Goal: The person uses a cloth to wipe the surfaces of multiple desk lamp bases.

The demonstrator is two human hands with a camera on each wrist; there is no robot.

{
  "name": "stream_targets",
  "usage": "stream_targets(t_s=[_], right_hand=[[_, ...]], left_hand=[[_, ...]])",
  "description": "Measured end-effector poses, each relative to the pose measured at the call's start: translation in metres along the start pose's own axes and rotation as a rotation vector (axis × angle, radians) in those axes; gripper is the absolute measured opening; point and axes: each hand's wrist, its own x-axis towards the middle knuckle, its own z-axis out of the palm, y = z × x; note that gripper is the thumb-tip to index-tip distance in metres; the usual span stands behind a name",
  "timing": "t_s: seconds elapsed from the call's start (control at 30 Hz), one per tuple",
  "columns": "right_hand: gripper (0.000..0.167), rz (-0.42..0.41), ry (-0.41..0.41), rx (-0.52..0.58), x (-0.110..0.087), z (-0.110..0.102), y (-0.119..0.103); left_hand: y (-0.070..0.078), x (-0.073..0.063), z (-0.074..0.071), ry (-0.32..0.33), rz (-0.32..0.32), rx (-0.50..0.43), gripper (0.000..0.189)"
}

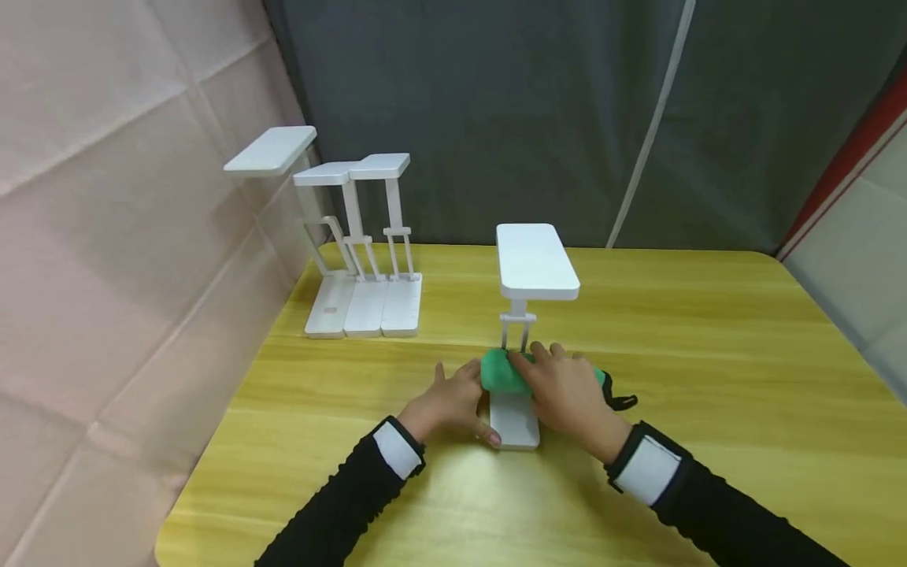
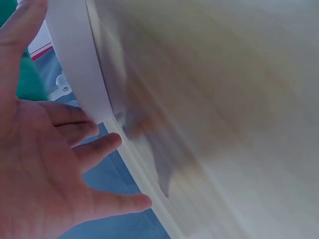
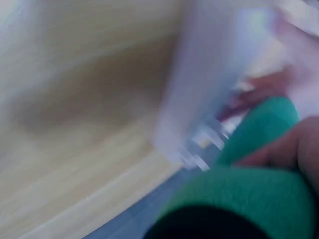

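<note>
Two hands work at a white folding stand (image 1: 537, 266) placed mid-desk, well in from the left and right edges of the wood-grain desk (image 1: 708, 354). The right hand (image 1: 567, 391) grips a green cloth (image 1: 504, 373) with a black loop (image 1: 623, 402), its fingers pressing it across the stand's base (image 1: 513, 421) below the thin legs (image 1: 505, 335). The left hand (image 1: 453, 405), fingers spread and clasping nothing, sets its thumb against the base's side. Three similar stands (image 1: 355, 214) line up near the desk's far left corner. The step looks like wiping; a braced thumb should stop sliding, and light strokes along the base, with the cloth's loop held clear of the legs, would likely serve best.
</note>
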Motion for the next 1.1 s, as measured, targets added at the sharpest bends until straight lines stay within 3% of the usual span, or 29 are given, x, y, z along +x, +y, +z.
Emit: stream_targets(t_s=[0.13,0.23,0.43,0.67,0.8,0.87,0.97,1.0,1.1], right_hand=[[0.041,-0.007,0.004,-0.150,0.001,0.024,-0.011],[0.038,-0.046,-0.025,-0.154,-0.006,0.027,-0.013],[0.037,-0.182,-0.046,-0.094,-0.017,0.013,-0.012],[0.047,-0.247,-0.137,0.099,-0.031,-0.003,-0.014],[0.054,-0.256,-0.283,0.313,-0.036,-0.015,-0.007],[0.058,-0.214,-0.364,0.453,-0.038,-0.019,0.003],[0.061,-0.061,-0.382,0.576,-0.037,-0.021,0.024],[0.059,0.001,-0.355,0.560,-0.035,-0.019,0.032],[0.054,0.189,-0.248,0.368,-0.024,-0.005,0.054]], left_hand=[[-0.003,0.000,0.003,0.012,0.004,-0.038,0.109],[-0.003,0.001,0.005,0.004,0.001,-0.019,0.116],[-0.003,0.001,0.002,-0.016,0.013,0.069,0.123],[-0.005,0.001,0.002,-0.046,-0.002,0.120,0.114],[-0.006,-0.001,0.003,-0.064,-0.003,0.116,0.113],[-0.006,-0.002,0.004,-0.073,0.006,0.104,0.117],[-0.006,-0.002,0.004,-0.078,0.017,0.078,0.123],[-0.006,-0.002,0.004,-0.076,0.020,0.075,0.124],[-0.006,-0.001,0.003,-0.066,0.021,0.080,0.124]])
